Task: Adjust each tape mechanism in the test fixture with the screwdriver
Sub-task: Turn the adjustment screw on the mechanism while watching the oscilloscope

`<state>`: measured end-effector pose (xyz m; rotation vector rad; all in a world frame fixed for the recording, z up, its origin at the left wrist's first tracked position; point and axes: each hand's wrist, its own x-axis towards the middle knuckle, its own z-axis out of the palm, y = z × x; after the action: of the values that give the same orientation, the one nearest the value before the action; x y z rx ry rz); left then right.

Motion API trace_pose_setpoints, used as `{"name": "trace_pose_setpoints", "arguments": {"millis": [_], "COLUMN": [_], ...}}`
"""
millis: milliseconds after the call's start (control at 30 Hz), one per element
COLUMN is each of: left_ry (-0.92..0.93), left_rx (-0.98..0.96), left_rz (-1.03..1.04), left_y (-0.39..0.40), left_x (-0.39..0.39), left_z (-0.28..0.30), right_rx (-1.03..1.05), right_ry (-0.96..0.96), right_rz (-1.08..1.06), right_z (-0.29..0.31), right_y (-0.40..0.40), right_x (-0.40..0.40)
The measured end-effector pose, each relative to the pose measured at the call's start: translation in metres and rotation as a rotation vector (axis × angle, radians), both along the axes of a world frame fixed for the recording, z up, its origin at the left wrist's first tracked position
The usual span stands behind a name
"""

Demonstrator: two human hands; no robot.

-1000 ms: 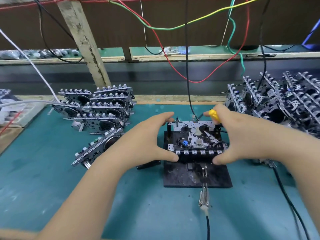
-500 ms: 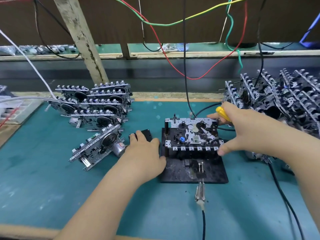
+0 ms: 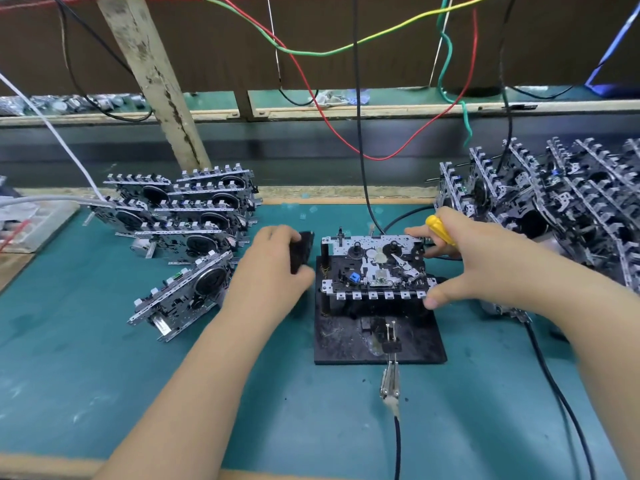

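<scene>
A silver tape mechanism (image 3: 375, 268) sits in the black test fixture (image 3: 346, 341) at the middle of the bench. My right hand (image 3: 481, 261) holds the yellow-handled screwdriver (image 3: 440, 228) in its curled fingers, while its thumb touches the mechanism's front right corner. My left hand (image 3: 273, 271) grips a small black block (image 3: 301, 249), lifted just left of the fixture. The screwdriver's tip is hidden behind my fingers.
A stack of tape mechanisms (image 3: 187, 216) lies at the left, with one more (image 3: 187, 292) tilted in front. A bigger heap (image 3: 561, 216) fills the right. Wires hang overhead; a black cable (image 3: 362, 133) drops to the fixture. A metal clip on a cable (image 3: 389, 379) lies in front.
My left hand left the mechanism's front left corner, moved left and picked up the black block. My right hand stayed at the mechanism's right side with the screwdriver.
</scene>
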<state>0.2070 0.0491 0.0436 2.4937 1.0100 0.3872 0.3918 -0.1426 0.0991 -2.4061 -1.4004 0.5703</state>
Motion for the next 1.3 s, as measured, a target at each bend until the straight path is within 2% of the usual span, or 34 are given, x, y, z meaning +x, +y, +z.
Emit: {"name": "trace_pose_setpoints", "arguments": {"millis": [67,133,167,233,333,533,633,733,1200,1300], "left_ry": [-0.226,-0.396,-0.41,-0.29,-0.089,0.015,0.015,-0.001,0.008,-0.01], "left_rx": [0.066,0.128,0.137,0.122,0.108,-0.002,-0.024,-0.047,0.146,0.261], "left_rz": [0.009,-0.151,-0.273,-0.493,-0.6,-0.647,-0.648,-0.662,-0.761,-0.739], "left_y": [-0.006,-0.017,-0.023,-0.029,-0.027,-0.021,-0.02,-0.02,-0.005,-0.008], "left_x": [-0.001,0.002,0.004,0.012,0.018,0.018,0.021,0.02,0.02,0.012], "left_z": [0.017,0.035,0.043,0.051,0.051,0.043,0.038,0.032,0.032,0.021], "right_rx": [0.019,0.036,0.041,0.049,0.105,0.654,0.686,0.744,0.842,0.848], "right_ry": [0.027,0.044,0.042,0.031,0.093,0.202,0.111,0.162,0.276,0.288], "right_rz": [-0.005,-0.008,-0.005,0.001,0.03,-0.024,-0.118,-0.203,-0.299,-0.309], "right_z": [-0.001,-0.004,-0.005,-0.005,-0.006,-0.015,-0.028,-0.037,-0.045,-0.044], "right_y": [-0.001,-0.001,-0.001,-0.003,-0.013,-0.015,-0.008,-0.006,-0.005,-0.005], "right_x": [0.001,0.002,0.003,0.004,0.005,-0.018,-0.027,-0.032,-0.042,-0.044]}}
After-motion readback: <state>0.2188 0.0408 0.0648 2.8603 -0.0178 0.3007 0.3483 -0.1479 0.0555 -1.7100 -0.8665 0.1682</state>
